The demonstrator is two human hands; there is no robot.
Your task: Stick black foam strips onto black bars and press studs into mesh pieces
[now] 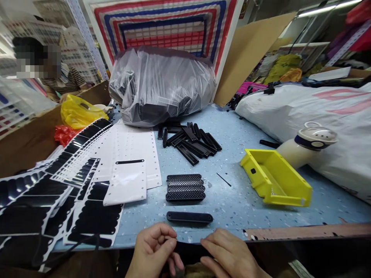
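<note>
- Two hands here are mine: the left hand (152, 253) and the right hand (230, 255), low down at the near edge of the blue table (223, 206).
- On my left, thumb and pointer tips are close together; I can't tell if they pinch anything.
- On my right, the fingers are side by side, a little bent; I can't tell if they hold something in the dark gap.
- One black bar (189, 217) lies flat just past my fingertips, between them and four bars with small holes (185, 197).
- Farther back is a messy pile of black strips (188, 152), in front of a big gray bag (165, 85).
- Left: black sticker sheets (95, 212) and a white sheet (130, 181).
- Right: a thin black stick (223, 179), a yellow bin (256, 181), a bottle (294, 150) and a fat white bag (304, 104).
</note>
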